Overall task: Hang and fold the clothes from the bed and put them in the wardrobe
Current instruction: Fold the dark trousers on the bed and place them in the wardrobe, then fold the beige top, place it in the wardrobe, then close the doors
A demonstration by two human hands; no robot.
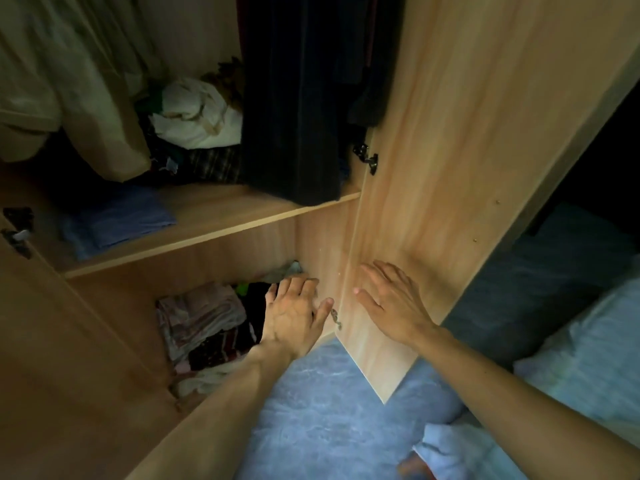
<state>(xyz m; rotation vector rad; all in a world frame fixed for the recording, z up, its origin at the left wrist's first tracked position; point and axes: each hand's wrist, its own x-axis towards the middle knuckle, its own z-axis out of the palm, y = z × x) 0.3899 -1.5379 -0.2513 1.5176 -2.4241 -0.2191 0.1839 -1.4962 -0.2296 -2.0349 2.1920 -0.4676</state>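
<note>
The left hand (pixel 294 317) is reaching into the lower compartment of the wardrobe (pixel 207 261), its fingers (pixel 294 284) lying loosely bent and close together, gripping nothing. Its thumb (pixel 325 304) is pointing out toward the front edge of the wardrobe's side panel (pixel 322 244). Just left of these fingers a folded pile (pixel 201 317) of pinkish and dark striped clothes is sitting on the compartment floor, and a bit of pale cloth (pixel 292 266) is showing just beyond the fingertips.

The right hand (pixel 391 303) is pressing flat against the inner face of the open door (pixel 450 168), fingers straight and slightly spread, holding nothing. The two hands are lying close on either side of the door's hinged edge.

Above the fingers of both hands the shelf (pixel 214 233) is carrying folded blue clothes (pixel 117 220) well to the left. Higher still a dark garment (pixel 294 98) is hanging down past the shelf edge, with a crumpled white cloth (pixel 197 116) and a pale hanging garment (pixel 69 81) to its left.

Behind the right wrist, pale blue bedding (pixel 588 358) is lying on the bed, and blue floor (pixel 329 410) is showing beneath both forearms
</note>
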